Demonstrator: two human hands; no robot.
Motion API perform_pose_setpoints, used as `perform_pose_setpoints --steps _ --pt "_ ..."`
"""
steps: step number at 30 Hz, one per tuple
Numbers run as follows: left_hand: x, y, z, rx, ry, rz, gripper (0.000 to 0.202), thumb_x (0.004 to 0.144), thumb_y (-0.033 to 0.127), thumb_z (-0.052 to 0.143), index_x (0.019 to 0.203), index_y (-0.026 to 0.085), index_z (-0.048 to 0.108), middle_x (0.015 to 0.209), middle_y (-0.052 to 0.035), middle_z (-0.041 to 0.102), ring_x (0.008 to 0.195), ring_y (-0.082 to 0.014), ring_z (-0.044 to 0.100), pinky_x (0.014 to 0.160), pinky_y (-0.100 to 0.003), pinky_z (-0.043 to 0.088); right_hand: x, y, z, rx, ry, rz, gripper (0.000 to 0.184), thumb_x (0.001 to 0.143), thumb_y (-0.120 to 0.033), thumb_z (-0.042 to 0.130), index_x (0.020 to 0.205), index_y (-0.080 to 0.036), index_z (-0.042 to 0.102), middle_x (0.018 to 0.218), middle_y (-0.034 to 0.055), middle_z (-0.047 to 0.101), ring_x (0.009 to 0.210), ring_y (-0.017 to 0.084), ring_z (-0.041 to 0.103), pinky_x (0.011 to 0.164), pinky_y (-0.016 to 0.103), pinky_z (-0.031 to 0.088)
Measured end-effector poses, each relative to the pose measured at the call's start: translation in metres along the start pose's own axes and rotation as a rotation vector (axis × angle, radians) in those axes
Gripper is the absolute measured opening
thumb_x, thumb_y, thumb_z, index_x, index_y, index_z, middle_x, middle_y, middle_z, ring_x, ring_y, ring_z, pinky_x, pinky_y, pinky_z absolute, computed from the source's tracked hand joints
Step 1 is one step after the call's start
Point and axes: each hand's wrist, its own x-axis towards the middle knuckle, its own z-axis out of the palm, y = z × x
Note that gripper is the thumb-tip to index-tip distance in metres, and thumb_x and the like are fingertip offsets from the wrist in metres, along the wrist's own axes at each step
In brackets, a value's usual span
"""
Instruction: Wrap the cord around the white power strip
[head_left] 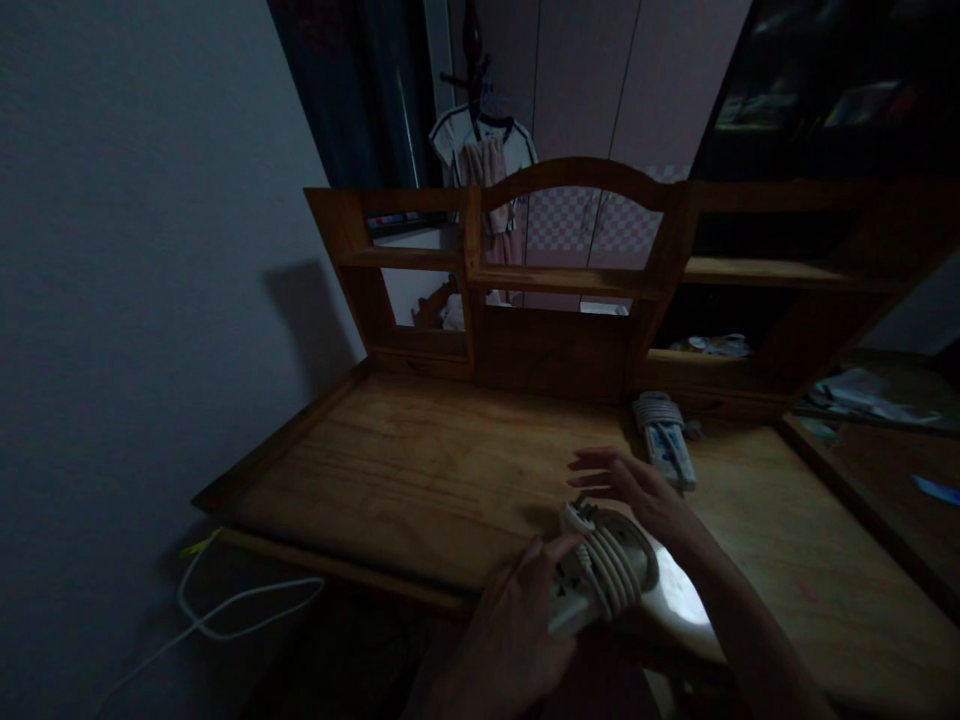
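Note:
A white power strip (571, 606) with its cord (616, 572) wound round it is tilted at the desk's front edge. My left hand (517, 620) grips its near end, the thumb or a finger lying by the plug (577, 518). The plug's dark prongs point up and to the right. Just above the plug and the coils, my right hand (630, 482) is open, its fingers stretched out to the left and holding nothing. Farther back on the desk lies a second power strip (670, 455), also wrapped in its own cord.
The wooden desk (420, 450) has a shelf unit (555, 285) along its back. A wall (150, 300) borders it at left, where a loose white cable (225, 612) hangs by the front corner. A bright light patch (681, 590) lies beside my right forearm. Papers (870, 395) lie farther right.

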Motion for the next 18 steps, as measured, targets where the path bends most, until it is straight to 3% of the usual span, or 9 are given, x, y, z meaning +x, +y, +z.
perform_pose_setpoints --steps 3,5,8,12,18 --pt "0.006 -0.002 -0.002 -0.016 0.049 -0.003 0.087 0.064 -0.001 0.052 0.139 0.036 0.029 0.141 0.0015 0.047 0.126 -0.0183 0.048 0.105 -0.034 0.041 -0.017 0.01 -0.001 0.031 0.34 -0.037 0.048 0.098 -0.056 0.032 0.127 -0.022 0.05 0.127 0.0145 0.058 0.112 0.025 0.06 0.095 0.044 0.05" --pt "0.013 -0.004 -0.003 0.014 0.074 0.017 0.086 0.065 -0.002 0.051 0.138 0.037 0.029 0.138 0.0012 0.048 0.124 -0.0177 0.049 0.104 -0.034 0.042 -0.032 0.013 0.009 -0.024 0.462 -0.024 0.048 0.099 -0.054 0.028 0.133 -0.025 0.044 0.136 0.0136 0.051 0.123 0.024 0.053 0.098 0.043 0.048" --pt "0.024 -0.003 -0.002 0.103 0.114 0.03 0.087 0.066 -0.002 0.051 0.139 0.038 0.028 0.136 0.0003 0.048 0.12 -0.0191 0.051 0.103 -0.036 0.043 -0.052 0.013 0.035 -0.157 0.463 0.024 0.05 0.1 -0.052 0.027 0.143 -0.027 0.03 0.147 0.0114 0.039 0.131 0.023 0.044 0.1 0.041 0.046" --pt "0.035 0.007 0.004 0.195 0.123 0.056 0.082 0.071 0.003 0.054 0.141 0.036 0.028 0.138 -0.0013 0.046 0.119 -0.0228 0.05 0.103 -0.04 0.044 -0.064 0.01 0.061 -0.223 0.522 0.044 0.057 0.098 -0.048 0.039 0.147 -0.027 0.02 0.144 0.0112 0.041 0.124 0.023 0.051 0.099 0.038 0.047" --pt "0.038 0.013 0.018 0.215 0.145 0.082 0.079 0.075 0.004 0.056 0.141 0.036 0.03 0.139 -0.0016 0.046 0.117 -0.0226 0.051 0.099 -0.039 0.047 -0.07 0.018 0.054 -0.38 0.689 -0.029 0.06 0.089 -0.045 0.058 0.141 -0.029 0.035 0.139 0.0084 0.048 0.117 0.028 0.056 0.093 0.041 0.052"
